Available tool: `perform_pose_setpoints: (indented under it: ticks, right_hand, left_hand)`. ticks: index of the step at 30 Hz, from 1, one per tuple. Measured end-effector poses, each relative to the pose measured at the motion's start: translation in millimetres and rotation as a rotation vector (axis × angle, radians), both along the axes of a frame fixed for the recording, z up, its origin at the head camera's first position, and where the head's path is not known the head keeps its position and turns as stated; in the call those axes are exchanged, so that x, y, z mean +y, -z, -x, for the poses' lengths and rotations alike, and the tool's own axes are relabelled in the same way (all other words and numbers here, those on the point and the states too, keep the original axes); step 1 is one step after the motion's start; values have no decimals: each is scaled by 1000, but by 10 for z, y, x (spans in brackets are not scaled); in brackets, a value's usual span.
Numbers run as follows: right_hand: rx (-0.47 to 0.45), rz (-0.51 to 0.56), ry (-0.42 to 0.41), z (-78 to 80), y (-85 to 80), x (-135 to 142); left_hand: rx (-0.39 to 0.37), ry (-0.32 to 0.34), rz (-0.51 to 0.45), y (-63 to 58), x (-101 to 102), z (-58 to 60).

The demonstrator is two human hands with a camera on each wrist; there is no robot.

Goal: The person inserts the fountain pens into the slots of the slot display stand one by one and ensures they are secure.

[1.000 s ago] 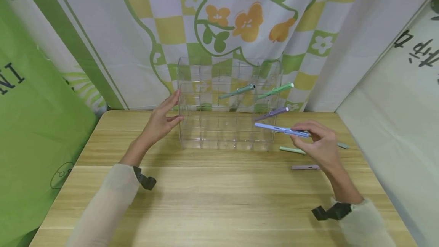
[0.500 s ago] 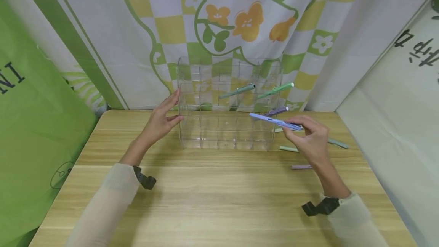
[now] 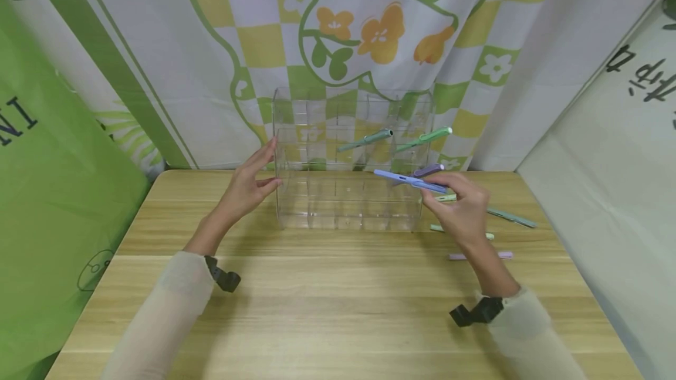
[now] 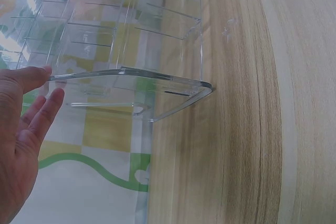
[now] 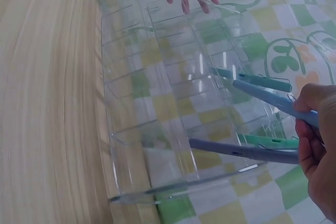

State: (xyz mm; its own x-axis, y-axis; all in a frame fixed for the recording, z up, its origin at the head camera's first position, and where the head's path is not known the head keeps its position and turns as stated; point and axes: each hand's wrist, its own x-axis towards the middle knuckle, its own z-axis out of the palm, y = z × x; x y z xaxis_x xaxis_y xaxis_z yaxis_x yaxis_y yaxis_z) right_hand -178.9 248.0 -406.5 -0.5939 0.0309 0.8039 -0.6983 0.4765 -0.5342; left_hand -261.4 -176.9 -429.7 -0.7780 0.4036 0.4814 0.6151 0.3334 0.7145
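Well, right hand [image 3: 460,207] pinches blue pen [image 3: 405,179]; left [image 3: 244,183] touches rack [image 3: 322,216].

I find the rack [image 3: 338,199] colourless, transparent. At its right end: light-blue pen [image 3: 402,179], purple pen [image 3: 430,170], bright-green pen [image 3: 430,136]. Behind it: curtain [image 3: 259,46] checked green, yellow and white, orange floral print. Beneath it: table [image 3: 338,304], yellowish wood-grain.

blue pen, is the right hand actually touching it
Touching. The head view shows the right hand pinching the blue pen near one end, between thumb and fingers.
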Motion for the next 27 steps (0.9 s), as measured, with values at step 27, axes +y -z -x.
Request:
perform_pose_setpoints:
  ticks: [27]
  right_hand:
    - [-23, -46, 137, 199, 168, -322]
  left_hand:
    - [-24, 1, -3, 0, -2, 3]
